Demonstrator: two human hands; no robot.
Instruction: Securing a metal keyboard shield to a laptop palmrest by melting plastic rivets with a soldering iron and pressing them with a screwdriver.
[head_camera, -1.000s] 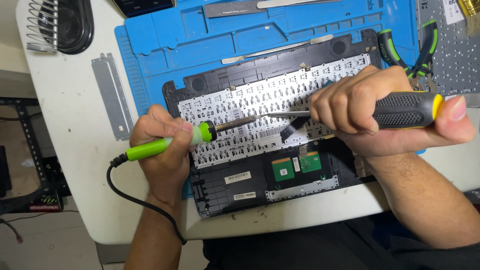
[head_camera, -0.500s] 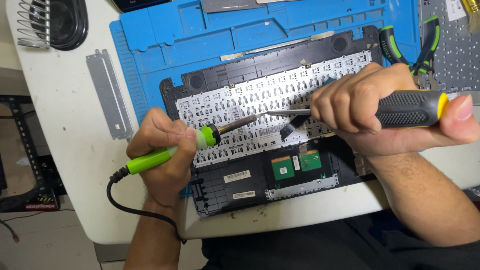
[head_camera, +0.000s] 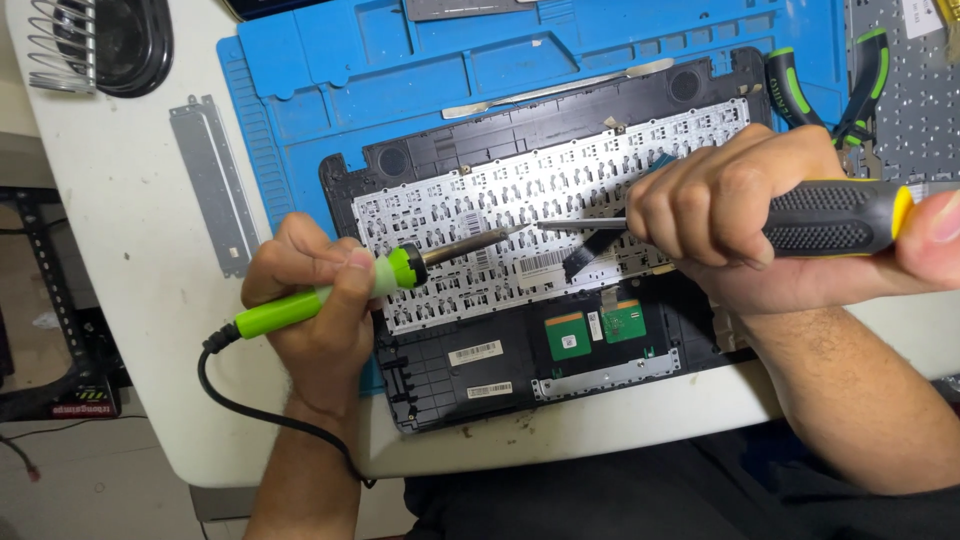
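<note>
Two hands are seen: the left hand (head_camera: 315, 300) is wrapped around one soldering iron (head_camera: 330, 295) with a green handle, and the right hand (head_camera: 730, 215) is closed on one screwdriver (head_camera: 835, 215) with a black and yellow grip. One black cord (head_camera: 265, 405) is counted, running from the iron. One opened laptop shell (head_camera: 560, 290) is laid on one blue work mat (head_camera: 450, 70); within it, one white keyboard backplate (head_camera: 520, 215) and two small green circuit boards (head_camera: 567, 335) are counted. One grey metal bracket (head_camera: 212, 180) is found on the white desk (head_camera: 120, 300). One pair of green-handled pliers (head_camera: 830, 85) is seen at the upper right, and one coiled wire stand (head_camera: 60, 45) at the upper left.
</note>
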